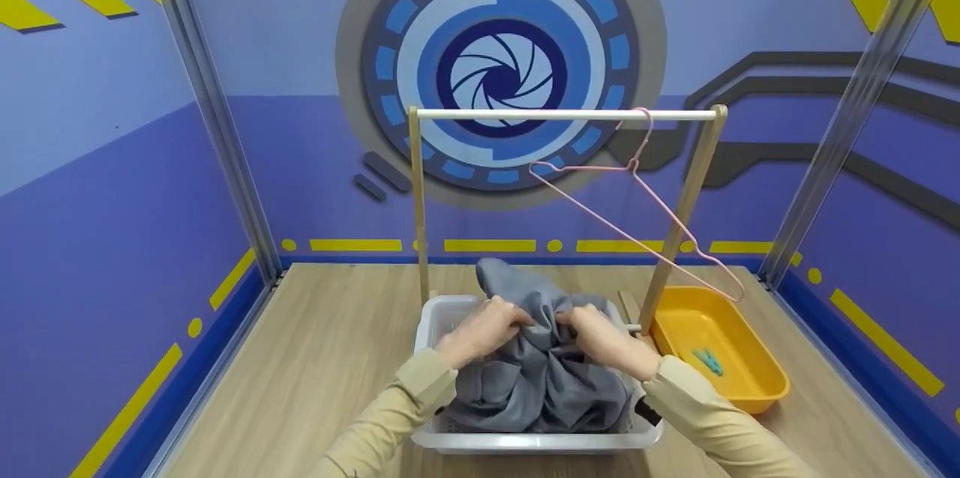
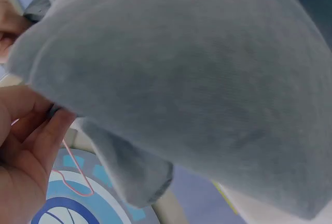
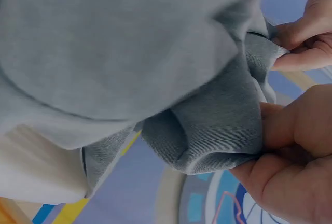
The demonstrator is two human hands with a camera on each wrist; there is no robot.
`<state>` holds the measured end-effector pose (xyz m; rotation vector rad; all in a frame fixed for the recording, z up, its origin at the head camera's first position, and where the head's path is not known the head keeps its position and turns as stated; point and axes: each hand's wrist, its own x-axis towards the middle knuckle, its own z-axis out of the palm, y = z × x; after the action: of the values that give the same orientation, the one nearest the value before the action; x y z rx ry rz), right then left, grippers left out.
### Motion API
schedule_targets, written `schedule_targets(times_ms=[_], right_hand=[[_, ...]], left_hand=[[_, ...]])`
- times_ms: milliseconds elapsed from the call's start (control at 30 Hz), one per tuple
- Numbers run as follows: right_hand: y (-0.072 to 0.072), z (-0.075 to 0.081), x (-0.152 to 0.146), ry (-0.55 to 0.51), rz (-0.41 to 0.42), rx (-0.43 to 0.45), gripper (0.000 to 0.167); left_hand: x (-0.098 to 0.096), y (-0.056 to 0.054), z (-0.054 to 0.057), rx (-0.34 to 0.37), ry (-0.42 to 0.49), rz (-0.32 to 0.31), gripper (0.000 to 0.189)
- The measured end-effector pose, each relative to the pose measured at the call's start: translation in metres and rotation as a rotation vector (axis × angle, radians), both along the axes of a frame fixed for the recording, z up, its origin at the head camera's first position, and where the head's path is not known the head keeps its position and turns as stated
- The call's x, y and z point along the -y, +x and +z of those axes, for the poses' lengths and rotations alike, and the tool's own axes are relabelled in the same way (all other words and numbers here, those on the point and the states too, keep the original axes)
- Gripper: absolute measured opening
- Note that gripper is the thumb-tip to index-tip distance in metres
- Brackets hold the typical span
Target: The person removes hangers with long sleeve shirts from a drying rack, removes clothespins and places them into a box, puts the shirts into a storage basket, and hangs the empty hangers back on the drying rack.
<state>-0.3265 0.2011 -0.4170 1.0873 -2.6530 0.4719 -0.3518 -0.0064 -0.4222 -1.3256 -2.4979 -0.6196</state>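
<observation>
A crumpled grey garment [image 1: 536, 373] fills the white basket [image 1: 540, 442] and rises above it where both hands lift it. My left hand [image 1: 491, 328] pinches its fabric between thumb and fingers; in the left wrist view the left hand [image 2: 31, 146] grips an edge of the cloth. Just to the right, my right hand [image 1: 604, 335] pinches another part. The right wrist view shows the right hand [image 3: 295, 151] holding a ribbed band of the grey garment [image 3: 218, 125]. One piece of the garment sticks out beyond the hands toward the rack. Folds hide the garment's full shape.
A rack with a white rail [image 1: 525, 115] stands behind the basket. From the rail's right part hangs a pink hanger [image 1: 600, 217], tilted. Right of the basket, a yellow tray [image 1: 750, 358] holds teal clothes pegs [image 1: 707, 362]. Metal posts [image 1: 232, 140] and printed walls enclose the wooden table [image 1: 322, 358].
</observation>
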Motion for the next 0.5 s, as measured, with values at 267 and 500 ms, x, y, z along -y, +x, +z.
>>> schedule_targets(times_ms=[267, 500], right_hand=[[0.017, 0.01, -0.008, 0.061, 0.051, 0.078, 0.033], [0.026, 0.011, -0.012, 0.075, 0.103, 0.202, 0.034]], left_hand=[[0.001, 0.012, 0.005, 0.205, 0.021, -0.093, 0.031], [-0.003, 0.02, 0.005, 0.283, -0.022, -0.147, 0.029]])
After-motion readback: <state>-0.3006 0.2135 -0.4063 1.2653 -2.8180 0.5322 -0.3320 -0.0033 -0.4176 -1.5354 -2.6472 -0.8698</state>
